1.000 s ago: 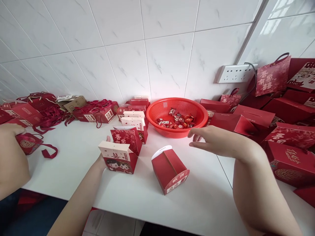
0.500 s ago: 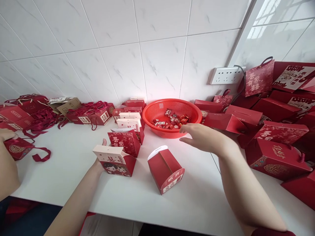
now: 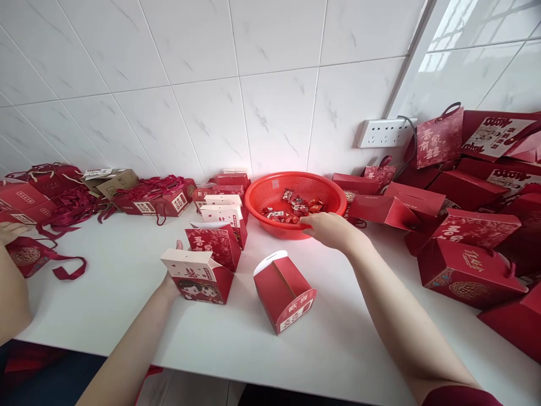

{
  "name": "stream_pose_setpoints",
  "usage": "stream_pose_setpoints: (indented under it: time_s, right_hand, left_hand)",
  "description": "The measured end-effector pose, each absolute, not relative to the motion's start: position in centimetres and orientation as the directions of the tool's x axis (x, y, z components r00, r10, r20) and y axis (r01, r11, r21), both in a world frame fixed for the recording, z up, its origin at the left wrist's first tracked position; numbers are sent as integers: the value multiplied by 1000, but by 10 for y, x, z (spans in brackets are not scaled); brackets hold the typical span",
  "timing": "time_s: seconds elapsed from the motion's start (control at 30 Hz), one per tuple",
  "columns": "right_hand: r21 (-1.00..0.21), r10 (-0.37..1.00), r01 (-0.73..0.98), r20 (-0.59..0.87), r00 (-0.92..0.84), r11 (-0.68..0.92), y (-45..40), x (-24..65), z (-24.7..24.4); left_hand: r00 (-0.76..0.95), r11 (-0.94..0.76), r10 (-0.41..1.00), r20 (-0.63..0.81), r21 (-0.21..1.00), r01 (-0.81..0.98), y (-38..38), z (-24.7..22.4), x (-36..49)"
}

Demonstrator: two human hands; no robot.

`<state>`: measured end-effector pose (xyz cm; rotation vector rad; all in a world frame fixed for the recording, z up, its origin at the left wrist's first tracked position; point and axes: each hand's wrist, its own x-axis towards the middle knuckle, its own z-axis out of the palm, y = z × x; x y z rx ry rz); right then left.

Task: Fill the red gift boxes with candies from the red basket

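Observation:
A red candy box (image 3: pixel 203 287) with a cream flap and two cartoon faces stands on the white table. My left hand (image 3: pixel 170 285) grips its left side, thumb up behind the flap and other fingers mostly hidden. My right hand (image 3: pixel 332 230) reaches over the near right rim of a red plastic basket (image 3: pixel 257 197). Its fingers point down at the small wrapped candies (image 3: pixel 298 210) inside; the fingertips are partly hidden and no candy shows in them. Between my arms, a red box (image 3: pixel 281 287) with its top parted and a white end flap sits by itself.
Behind my left hand several boxes (image 3: pixel 222 217) stand in a row. Piled red boxes (image 3: pixel 473 270) fill the right side. At left lie ribbons (image 3: pixel 78 206), a cardboard box (image 3: pixel 112 183) and another person's arm (image 3: pixel 12 287). A power strip (image 3: pixel 384 133) is on the tiled wall.
My right hand has moved left and slightly down, its fingers now over the basket's rim. My left hand and the candy boxes have stayed put. The other person's hand has shifted slightly.

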<state>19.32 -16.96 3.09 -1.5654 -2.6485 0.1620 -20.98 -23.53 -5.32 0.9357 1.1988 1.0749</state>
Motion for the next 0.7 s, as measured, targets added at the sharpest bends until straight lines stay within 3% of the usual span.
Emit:
stream_pose_setpoints:
  time_s: [0.2,0.5,0.6,0.7]
  right_hand:
    - [-164,898,888,-23,-440,431,-165,208,33]
    - [-220,906,888,-39,-422,404,-163,210,31]
    - [-256,894,870,-45,-446,421,-164,212,31]
    - [-312,882,844,-35,-470,437,-168,218,39]
  left_hand:
    - [0,283,953,-302,894,-346,-236,-52,-207]
    - [-1,272,951,-308,840,-470,-234,-57,-213]
    - [-75,182,970,-232,895,-407,-233,-52,-217]
    - [-161,47,984,-74,985,-165,-225,-27,-231]
